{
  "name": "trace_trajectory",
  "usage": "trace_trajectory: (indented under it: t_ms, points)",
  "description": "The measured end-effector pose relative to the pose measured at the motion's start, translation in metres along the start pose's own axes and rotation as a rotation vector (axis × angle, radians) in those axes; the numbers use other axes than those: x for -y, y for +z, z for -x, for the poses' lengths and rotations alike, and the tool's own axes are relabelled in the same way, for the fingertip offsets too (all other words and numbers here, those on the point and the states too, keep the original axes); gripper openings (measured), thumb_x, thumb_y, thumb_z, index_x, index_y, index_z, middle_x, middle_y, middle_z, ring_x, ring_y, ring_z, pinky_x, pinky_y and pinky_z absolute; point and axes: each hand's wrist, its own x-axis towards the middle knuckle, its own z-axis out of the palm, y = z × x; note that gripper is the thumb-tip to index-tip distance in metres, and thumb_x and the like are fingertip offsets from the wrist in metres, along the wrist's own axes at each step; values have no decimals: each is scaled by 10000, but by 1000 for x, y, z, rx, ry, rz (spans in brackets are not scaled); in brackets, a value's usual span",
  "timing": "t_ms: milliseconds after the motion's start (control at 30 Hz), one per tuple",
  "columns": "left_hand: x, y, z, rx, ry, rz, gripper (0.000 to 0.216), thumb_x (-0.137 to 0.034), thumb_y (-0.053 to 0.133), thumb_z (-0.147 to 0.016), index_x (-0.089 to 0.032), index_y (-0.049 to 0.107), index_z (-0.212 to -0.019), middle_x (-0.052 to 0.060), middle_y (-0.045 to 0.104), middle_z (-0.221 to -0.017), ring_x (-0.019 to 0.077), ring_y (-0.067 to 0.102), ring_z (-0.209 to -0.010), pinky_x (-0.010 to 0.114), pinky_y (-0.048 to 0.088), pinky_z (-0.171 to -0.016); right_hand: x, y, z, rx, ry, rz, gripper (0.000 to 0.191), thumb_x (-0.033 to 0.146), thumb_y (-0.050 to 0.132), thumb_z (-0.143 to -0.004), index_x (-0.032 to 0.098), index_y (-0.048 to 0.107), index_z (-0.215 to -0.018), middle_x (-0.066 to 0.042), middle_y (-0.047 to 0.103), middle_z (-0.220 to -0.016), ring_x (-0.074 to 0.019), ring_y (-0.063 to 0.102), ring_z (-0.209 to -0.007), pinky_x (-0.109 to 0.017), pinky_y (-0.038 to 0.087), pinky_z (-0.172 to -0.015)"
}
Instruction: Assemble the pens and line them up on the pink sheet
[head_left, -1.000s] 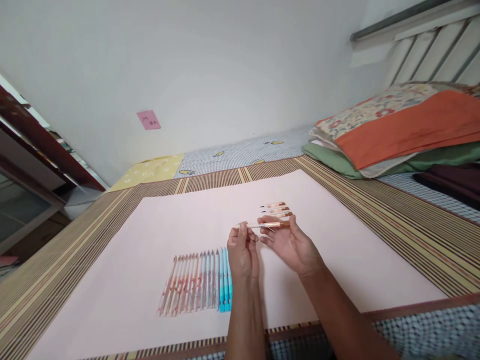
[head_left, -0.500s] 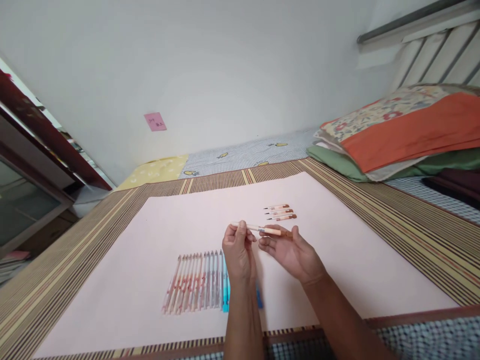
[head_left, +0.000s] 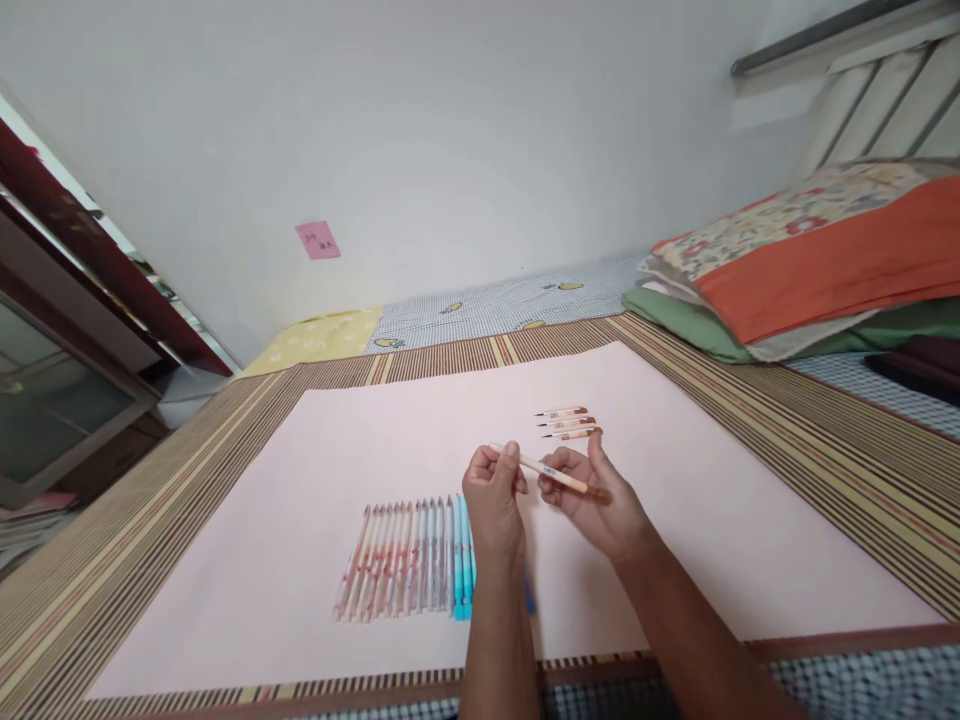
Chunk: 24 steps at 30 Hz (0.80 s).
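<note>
Head view: both hands' fingers (head_left: 512,458) pinch one pen (head_left: 551,473).

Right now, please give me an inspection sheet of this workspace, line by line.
Surface: pale pink sheet over a striped mat.
Job's things: one pen, held at both ends.
Clutter: row of pens by the left hand; three pens beyond the right hand.
Hands: left hand pinches the pen's left end; right hand holds the other end.
Cables: nothing seen.
Surroundings: white wall with pink note; folded bedding at right.
</note>
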Motion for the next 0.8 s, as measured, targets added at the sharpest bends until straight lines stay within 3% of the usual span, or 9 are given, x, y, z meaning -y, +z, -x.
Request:
trace_trajectory:
  t_ms: [167,333,633,800]
  points:
    - [3,3,2,56,-45,-24,408,-410,795,-739,-182,470,-644,-57,500,-508,63,408,-455,199,315,-496,4,3,1,-20,-9,5,697,780,414,-852,160,718,-756,-57,619,-634,-159,549,-587,-276,416,-572]
    - [1,0,0,-45,-43,22,410,-400,801,-728,-180,465,-644,-58,500,-519,55,410,-465,187,324,-500,16,-4,5,-62,43,40,689,765,398,-868,165,736,-873,-99,683,-843,-203,617,-705,-308,452,-598]
    - [5,4,3,32,-25,-20,385,-397,776,-760,-191,466,-660,-53,514,-512,80,442,-465,207,344,-506,-7,17,5,-125,-149,37,696,772,372,-869,179,692,-693,-43,572,-573,-169,539,-560,-314,427,-594]
    - [-2,10,9,56,39,-117,352,-375,757,-788,-184,490,-660,-50,515,-537,81,454,-499,212,371,-554,-5,14,6,-107,-170,3,624,707,421,-899,188,650,-638,-28,572,-582,-158,541,-523,-303,393,-544]
